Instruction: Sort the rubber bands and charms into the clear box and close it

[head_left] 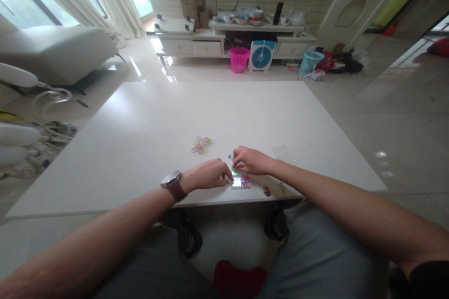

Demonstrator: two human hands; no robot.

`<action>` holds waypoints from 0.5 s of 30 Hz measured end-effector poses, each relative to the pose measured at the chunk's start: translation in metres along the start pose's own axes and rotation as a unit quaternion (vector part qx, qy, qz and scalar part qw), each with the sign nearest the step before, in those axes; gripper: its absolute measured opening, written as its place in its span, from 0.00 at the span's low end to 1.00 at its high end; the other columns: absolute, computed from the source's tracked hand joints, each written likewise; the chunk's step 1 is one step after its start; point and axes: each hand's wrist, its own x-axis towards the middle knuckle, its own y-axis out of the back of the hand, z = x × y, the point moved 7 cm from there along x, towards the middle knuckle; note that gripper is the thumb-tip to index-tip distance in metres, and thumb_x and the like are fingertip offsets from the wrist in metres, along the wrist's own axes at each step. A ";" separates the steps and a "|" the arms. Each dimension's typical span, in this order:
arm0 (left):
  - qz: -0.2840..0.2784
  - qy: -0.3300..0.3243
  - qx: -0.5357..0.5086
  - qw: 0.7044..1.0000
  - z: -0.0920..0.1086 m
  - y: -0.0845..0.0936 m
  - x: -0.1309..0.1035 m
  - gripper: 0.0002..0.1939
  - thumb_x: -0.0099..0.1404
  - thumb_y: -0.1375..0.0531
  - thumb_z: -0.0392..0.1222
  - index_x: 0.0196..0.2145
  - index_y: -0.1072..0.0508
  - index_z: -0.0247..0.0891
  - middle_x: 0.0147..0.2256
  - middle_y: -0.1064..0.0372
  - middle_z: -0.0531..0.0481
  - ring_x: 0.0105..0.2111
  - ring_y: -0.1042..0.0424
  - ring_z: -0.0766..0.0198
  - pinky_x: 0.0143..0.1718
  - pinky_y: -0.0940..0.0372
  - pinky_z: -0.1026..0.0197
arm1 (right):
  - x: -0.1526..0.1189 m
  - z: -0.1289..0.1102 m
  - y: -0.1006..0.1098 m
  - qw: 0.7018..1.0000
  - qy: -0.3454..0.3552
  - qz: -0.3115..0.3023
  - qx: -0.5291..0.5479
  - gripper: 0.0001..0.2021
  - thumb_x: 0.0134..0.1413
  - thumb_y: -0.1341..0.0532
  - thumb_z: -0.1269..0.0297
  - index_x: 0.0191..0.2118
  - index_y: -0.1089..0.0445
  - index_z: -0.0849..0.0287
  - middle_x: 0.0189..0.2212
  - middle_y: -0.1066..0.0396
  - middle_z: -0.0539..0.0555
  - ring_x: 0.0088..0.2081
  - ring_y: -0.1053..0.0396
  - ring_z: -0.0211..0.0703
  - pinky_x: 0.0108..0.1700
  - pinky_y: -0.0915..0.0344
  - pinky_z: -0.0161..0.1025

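Clear plastic box (236, 182), probably light, stiff, best held edgewise; cannot tell whether left hand (213, 174) or right hand (254, 160) grips

I've got left arm (133, 217) and right arm (336, 194) angled inward. Left grip (211, 174): back up, index extended, other fingers curled. Right grip (254, 160): just beside it, slightly farther out, fingers bent; can't tell whether fingertips meet.
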 end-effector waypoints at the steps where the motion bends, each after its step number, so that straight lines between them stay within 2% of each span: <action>1: 0.001 -0.001 0.000 1.000 0.000 0.000 0.000 0.14 0.60 0.41 0.36 0.41 0.19 0.46 0.33 0.22 0.52 0.34 0.26 0.64 0.40 0.37 0.64 | 0.000 -0.002 0.001 1.000 -0.004 -0.002 -0.011 0.06 0.53 0.35 0.72 0.34 0.20 0.59 0.35 0.30 0.56 0.41 0.35 0.43 0.42 0.39 0.37; 5: 0.004 -0.004 -0.008 1.000 0.001 0.001 0.000 0.13 0.61 0.41 0.36 0.40 0.19 0.45 0.33 0.22 0.51 0.34 0.26 0.64 0.41 0.36 0.64 | -0.001 -0.007 0.005 0.998 -0.022 -0.004 -0.055 0.06 0.53 0.37 0.71 0.33 0.21 0.59 0.35 0.30 0.55 0.42 0.35 0.42 0.39 0.40 0.36; 11: 0.004 -0.008 -0.008 1.000 0.001 0.001 0.000 0.14 0.61 0.42 0.36 0.40 0.19 0.45 0.33 0.22 0.52 0.33 0.26 0.65 0.41 0.36 0.64 | -0.001 -0.013 0.005 0.992 -0.052 -0.014 -0.112 0.07 0.54 0.36 0.64 0.31 0.22 0.60 0.35 0.29 0.55 0.42 0.35 0.44 0.37 0.42 0.35; 15: 0.005 -0.011 -0.006 1.000 0.003 0.001 0.000 0.13 0.62 0.42 0.37 0.40 0.19 0.45 0.31 0.22 0.52 0.32 0.26 0.65 0.40 0.36 0.65 | -0.002 -0.020 0.004 0.982 -0.073 -0.028 -0.170 0.09 0.54 0.37 0.62 0.29 0.23 0.61 0.35 0.29 0.57 0.41 0.35 0.45 0.35 0.43 0.36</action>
